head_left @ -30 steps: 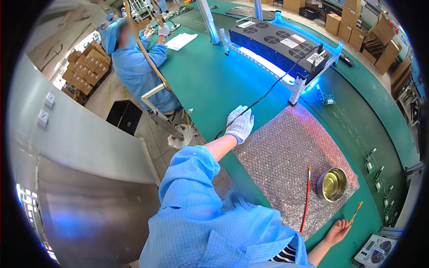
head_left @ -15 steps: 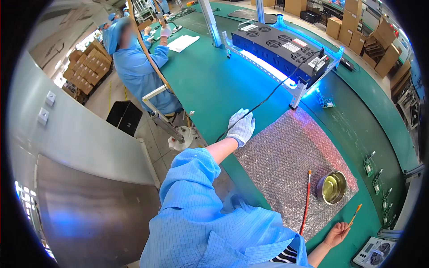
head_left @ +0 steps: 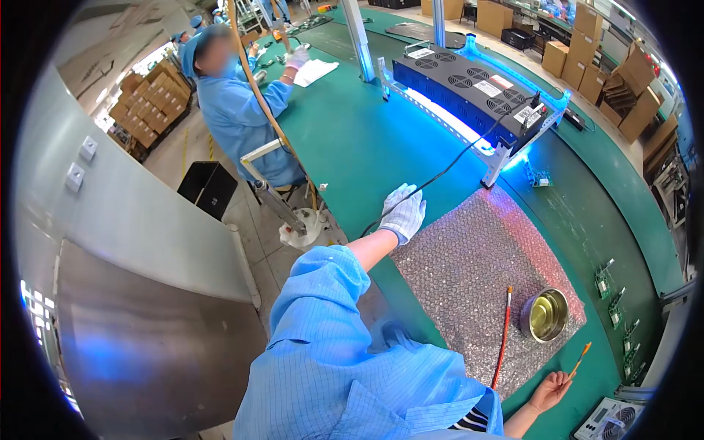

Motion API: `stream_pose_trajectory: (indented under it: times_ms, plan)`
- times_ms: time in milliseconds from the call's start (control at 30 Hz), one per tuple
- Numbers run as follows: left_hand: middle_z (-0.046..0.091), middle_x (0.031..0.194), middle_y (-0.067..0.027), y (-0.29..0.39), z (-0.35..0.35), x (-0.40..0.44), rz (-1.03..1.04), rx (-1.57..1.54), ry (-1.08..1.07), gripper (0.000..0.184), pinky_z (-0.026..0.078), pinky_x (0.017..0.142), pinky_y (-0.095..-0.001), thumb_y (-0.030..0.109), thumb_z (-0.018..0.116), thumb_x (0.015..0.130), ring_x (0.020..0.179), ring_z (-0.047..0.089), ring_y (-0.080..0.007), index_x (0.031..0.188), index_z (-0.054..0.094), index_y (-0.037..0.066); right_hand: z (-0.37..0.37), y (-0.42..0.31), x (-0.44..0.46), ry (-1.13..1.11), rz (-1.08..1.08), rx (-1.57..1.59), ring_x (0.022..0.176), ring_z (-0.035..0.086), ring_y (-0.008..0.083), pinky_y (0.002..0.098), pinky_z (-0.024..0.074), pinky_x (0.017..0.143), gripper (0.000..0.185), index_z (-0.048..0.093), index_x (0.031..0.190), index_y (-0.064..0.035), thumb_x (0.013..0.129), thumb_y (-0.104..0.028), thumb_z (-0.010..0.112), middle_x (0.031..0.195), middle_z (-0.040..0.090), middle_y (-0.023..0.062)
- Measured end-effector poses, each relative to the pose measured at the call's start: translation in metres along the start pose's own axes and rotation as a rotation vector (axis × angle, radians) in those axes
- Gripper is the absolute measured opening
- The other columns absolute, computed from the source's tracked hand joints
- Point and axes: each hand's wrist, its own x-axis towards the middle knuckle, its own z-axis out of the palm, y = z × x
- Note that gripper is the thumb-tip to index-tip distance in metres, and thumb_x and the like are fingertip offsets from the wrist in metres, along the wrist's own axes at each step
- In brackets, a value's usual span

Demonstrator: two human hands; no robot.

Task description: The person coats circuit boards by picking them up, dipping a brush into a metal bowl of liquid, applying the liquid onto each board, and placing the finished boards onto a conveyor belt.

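Observation:
My left hand (head_left: pixel 404 213), in a white glove, lies on the green table with its fingers stretched out. A black cable (head_left: pixel 445 171) passes across it towards the fan-topped lamp. Beside it begins a sheet of bubble wrap (head_left: pixel 458 275). My bare right hand (head_left: pixel 550 392) is closed around a thin brush (head_left: pixel 580 360) with an orange-yellow upper end, near the front edge of the wrap. On the wrap stand a metal bowl (head_left: pixel 543 315) of yellowish liquid and, to its left, a red-handled brush (head_left: pixel 503 337).
A black fan-topped lamp (head_left: pixel 469 81) glows blue on a white metal frame (head_left: pixel 497 166). Several green circuit boards (head_left: pixel 615 312) lie along the dark conveyor strip on the right. A white device (head_left: pixel 609 422) sits at the lower right. A co-worker (head_left: pixel 238 110) sits at the far left.
The head view has shifted slightly, so the scene sits a little further right and lower. The co-worker's raised hand has moved. Both my hands keep nearly the same places.

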Motion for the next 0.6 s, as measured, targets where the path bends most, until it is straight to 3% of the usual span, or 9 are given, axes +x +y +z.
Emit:
stream_pose_trajectory:
  times_ms: [133,200,233,533,567,600]
  plan:
    - [0.062,0.096,-0.0082,0.000,-0.005,-0.001,-0.002,0.028,0.030,0.016,0.046,0.085,-0.0421,0.025,0.061,0.081,0.098,0.058,-0.0274,0.089,0.060,0.010,0.011,0.003,-0.001,-0.009,0.015,-0.009,0.071,0.034,0.0130,0.0279,0.0326,0.064,0.021,0.046,0.112,0.0005,0.101,-0.016,0.042,0.080,0.035,0.0019]
    - [0.062,0.098,-0.0082,0.003,-0.012,0.003,-0.059,0.004,-0.150,0.017,0.046,0.087,-0.0421,0.025,0.061,0.082,0.101,0.058,-0.0273,0.090,0.060,0.010,0.013,0.003,-0.003,0.005,0.014,-0.015,0.071,0.034,0.0131,0.0280,0.0328,0.065,0.019,0.046,0.110,0.0003,0.101,-0.016,0.042,0.081,0.035,0.0020]
    - [0.062,0.097,-0.0078,-0.001,-0.002,-0.002,-0.017,0.009,-0.027,0.017,0.046,0.086,-0.0422,0.026,0.060,0.082,0.100,0.058,-0.0272,0.089,0.060,0.011,0.013,0.003,-0.003,0.014,0.009,-0.011,0.072,0.035,0.0133,0.0282,0.0330,0.065,0.019,0.046,0.109,0.0002,0.101,-0.016,0.042,0.081,0.035,0.0021]
    - [0.062,0.096,-0.0072,0.002,-0.008,0.001,-0.054,-0.004,-0.104,0.015,0.046,0.085,-0.0424,0.026,0.061,0.082,0.098,0.059,-0.0274,0.086,0.061,0.011,0.008,0.003,-0.003,-0.010,-0.011,-0.031,0.072,0.036,0.0139,0.0285,0.0338,0.065,0.019,0.047,0.110,0.0005,0.100,-0.015,0.043,0.081,0.037,0.0023]
    - [0.062,0.093,-0.0072,0.000,-0.004,-0.001,-0.003,0.008,0.053,0.014,0.047,0.083,-0.0425,0.025,0.061,0.081,0.096,0.059,-0.0276,0.084,0.060,0.011,0.010,0.003,-0.004,-0.025,-0.016,-0.026,0.072,0.036,0.0139,0.0284,0.0339,0.065,0.020,0.047,0.111,0.0008,0.100,-0.015,0.044,0.081,0.038,0.0024]
    - [0.062,0.093,-0.0072,0.000,-0.001,-0.002,-0.001,0.006,0.054,0.014,0.047,0.083,-0.0425,0.025,0.061,0.081,0.096,0.059,-0.0276,0.084,0.060,0.011,0.006,0.001,-0.003,-0.025,-0.018,-0.027,0.072,0.036,0.0139,0.0284,0.0339,0.065,0.020,0.047,0.111,0.0008,0.100,-0.015,0.044,0.081,0.038,0.0024]
